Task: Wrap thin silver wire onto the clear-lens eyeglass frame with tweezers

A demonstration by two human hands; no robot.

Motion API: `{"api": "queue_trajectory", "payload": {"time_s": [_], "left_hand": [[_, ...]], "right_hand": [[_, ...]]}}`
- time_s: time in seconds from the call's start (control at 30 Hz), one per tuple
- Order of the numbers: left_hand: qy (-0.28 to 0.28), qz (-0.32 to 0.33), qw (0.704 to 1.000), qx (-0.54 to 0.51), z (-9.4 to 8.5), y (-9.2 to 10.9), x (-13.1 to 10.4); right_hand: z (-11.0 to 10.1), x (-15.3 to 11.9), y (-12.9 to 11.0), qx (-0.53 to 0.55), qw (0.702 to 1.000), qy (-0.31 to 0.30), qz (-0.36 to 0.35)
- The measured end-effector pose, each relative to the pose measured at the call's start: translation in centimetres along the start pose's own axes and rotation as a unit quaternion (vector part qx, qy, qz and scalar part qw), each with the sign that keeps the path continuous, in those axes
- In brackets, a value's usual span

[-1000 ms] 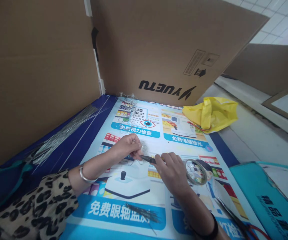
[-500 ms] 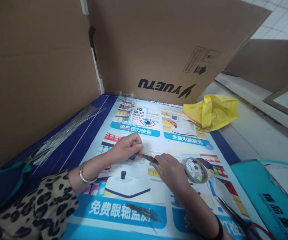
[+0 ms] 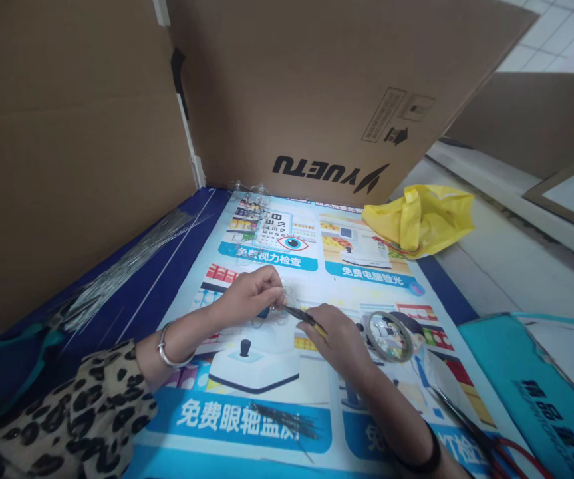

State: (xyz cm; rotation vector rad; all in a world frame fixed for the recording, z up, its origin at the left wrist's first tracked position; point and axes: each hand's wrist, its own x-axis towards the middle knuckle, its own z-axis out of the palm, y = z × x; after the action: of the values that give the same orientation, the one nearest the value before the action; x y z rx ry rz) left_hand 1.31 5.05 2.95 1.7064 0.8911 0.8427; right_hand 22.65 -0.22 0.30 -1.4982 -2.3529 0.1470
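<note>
Here's the left hand [image 3: 257,293], thumb and fingertips pinched together on a fine looped wire [image 3: 287,301], and the right hand [image 3: 341,339] wrapped around the handles of the pliers [image 3: 299,315], their tips right up at those fingertips! The wire sits over the middle of the poster [image 3: 316,289]; exactly where the jaws bite, too small to tell. And here's the danger: fingers that close to the tips could get nipped if the pliers slip, and a loose pinch might let the loops spin or bend out of shape. Nearer, a scatter of short wires [image 3: 289,420] lies where a dragging forearm might sweep it. To the right, the tape roll [image 3: 390,358] is just beside the right wrist, an easy one to bump, with open-looking scissors [image 3: 466,422] near the forearm, a scratch risk on any careless pull back. Out left on the desk [image 3: 171,286], long wires [image 3: 127,266] fan out, springy ends that could snag a sleeve; far side, looped wires [image 3: 251,199] might tangle if gathered roughly
</note>
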Motion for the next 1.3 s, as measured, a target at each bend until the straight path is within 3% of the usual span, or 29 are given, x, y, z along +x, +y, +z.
{"api": "queue_trajectory", "payload": {"time_s": [0.2, 0.4, 0.6, 1.3], "left_hand": [[0.051, -0.108, 0.987, -0.104, 0.0, 0.2, 0.5], [0.049, -0.183, 0.964, -0.189, 0.2, 0.2, 0.4], [0.051, -0.224, 0.950, -0.211, 1.0, 0.4, 0.1], [0.035, -0.267, 0.941, -0.206, 1.7, 0.8, -0.2]], "right_hand": [[-0.1, 0.3, 0.2, -0.106, 0.989, 0.100, -0.010], [-1.0, -0.2, -0.8, -0.216, 0.963, 0.151, -0.064], [-1.0, -0.7, -1.1, -0.292, 0.936, 0.151, -0.126], [-1.0, -0.6, -1.3, -0.285, 0.937, 0.134, -0.151]]}}
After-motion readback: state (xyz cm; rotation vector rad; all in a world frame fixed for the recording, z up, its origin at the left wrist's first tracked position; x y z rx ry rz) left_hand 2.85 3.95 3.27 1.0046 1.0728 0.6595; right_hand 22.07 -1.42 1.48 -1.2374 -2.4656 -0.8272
